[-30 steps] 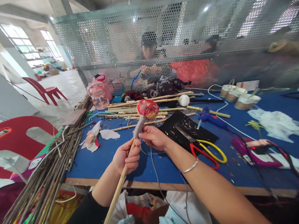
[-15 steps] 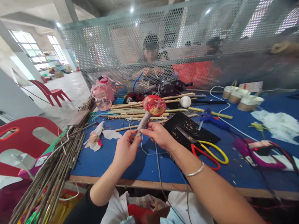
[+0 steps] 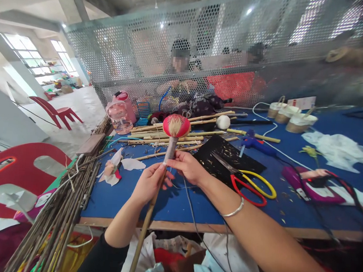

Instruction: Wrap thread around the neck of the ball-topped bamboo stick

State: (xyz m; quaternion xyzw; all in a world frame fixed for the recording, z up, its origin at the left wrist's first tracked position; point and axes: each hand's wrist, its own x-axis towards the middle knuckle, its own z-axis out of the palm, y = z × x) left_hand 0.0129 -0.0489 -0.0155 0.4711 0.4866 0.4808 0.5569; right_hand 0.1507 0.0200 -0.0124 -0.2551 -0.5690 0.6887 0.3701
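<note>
A bamboo stick [image 3: 144,228] rises from the lower edge to a red, patterned ball head [image 3: 176,126] with a grey wrapped neck below it. My left hand [image 3: 148,183] is closed round the stick just under the neck. My right hand [image 3: 187,167] pinches the grey wrapping at the neck, and a thin thread [image 3: 191,211] trails down from there. Both hands hover over the front of the blue table [image 3: 170,205].
Red-and-yellow scissors [image 3: 249,184] lie on a black mat [image 3: 226,155] to the right. Bamboo sticks [image 3: 181,134], a white ball [image 3: 223,122], a blue glue gun [image 3: 257,144], small baskets [image 3: 291,116] and a pink jug [image 3: 121,113] sit behind. A bundle of twigs [image 3: 58,214] leans at left. Two people sit behind the mesh screen [image 3: 206,50].
The ball head has turned, now showing a red petal pattern. My left hand slid back down to grip the stick, which stands more upright.
</note>
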